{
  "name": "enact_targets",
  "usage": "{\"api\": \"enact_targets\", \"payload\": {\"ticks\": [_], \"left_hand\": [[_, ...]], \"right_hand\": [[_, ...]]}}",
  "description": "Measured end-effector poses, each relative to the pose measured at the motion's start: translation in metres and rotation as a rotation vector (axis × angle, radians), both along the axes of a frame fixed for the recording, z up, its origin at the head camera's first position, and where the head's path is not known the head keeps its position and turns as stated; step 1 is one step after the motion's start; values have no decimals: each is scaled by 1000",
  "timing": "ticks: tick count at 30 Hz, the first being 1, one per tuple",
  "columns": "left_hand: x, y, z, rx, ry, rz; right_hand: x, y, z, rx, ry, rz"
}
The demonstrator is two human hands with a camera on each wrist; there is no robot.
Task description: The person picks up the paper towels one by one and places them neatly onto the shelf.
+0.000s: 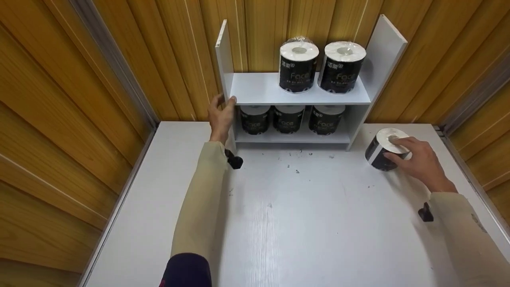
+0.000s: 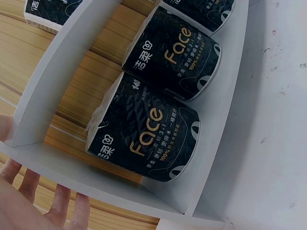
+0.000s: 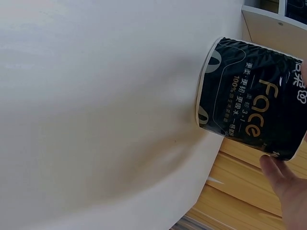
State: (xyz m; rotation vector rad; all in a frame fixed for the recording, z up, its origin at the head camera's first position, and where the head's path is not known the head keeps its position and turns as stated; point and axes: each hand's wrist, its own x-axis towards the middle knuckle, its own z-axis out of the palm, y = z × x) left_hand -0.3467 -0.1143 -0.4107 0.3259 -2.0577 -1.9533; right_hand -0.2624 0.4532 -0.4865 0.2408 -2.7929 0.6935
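My right hand [image 1: 424,163] grips a toilet paper roll [image 1: 380,157] in a black "Face" wrapper, to the right of a small white shelf [image 1: 255,89]. The thumb and fingers hold it near its white top, and the roll leans a little over the table. In the right wrist view, fingertips press the wrapped roll [image 3: 254,96] at its upper end. At the shelf's left side, my left hand [image 1: 221,119] pinches the side panel [image 1: 225,59], fingers outside and thumb toward the inner face. Two matching rolls [image 1: 298,71] stand upright on the upper board's right half.
Three more rolls [image 1: 287,119] stand in a row in the lower compartment. The white table [image 1: 279,223] carries small dark specks in front of the shelf. Behind it rises a wood-patterned wall [image 1: 263,24], with similar walls on both sides.
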Motion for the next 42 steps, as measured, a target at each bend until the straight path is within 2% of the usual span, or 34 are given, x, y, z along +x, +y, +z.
{"api": "enact_targets", "payload": {"ticks": [6, 13, 24, 36, 42], "left_hand": [[0, 0, 0, -4, 6, -2], [2, 0, -2, -10, 53, -17], [1, 1, -1, -1, 10, -15], [0, 0, 0, 19, -11, -4], [1, 1, 1, 2, -16, 1]], "right_hand": [[1, -1, 0, 46, 7, 5], [2, -3, -2, 27, 82, 27], [5, -12, -1, 21, 70, -12], [7, -14, 1, -1, 132, -37], [6, -14, 1, -19, 232, -2]]}}
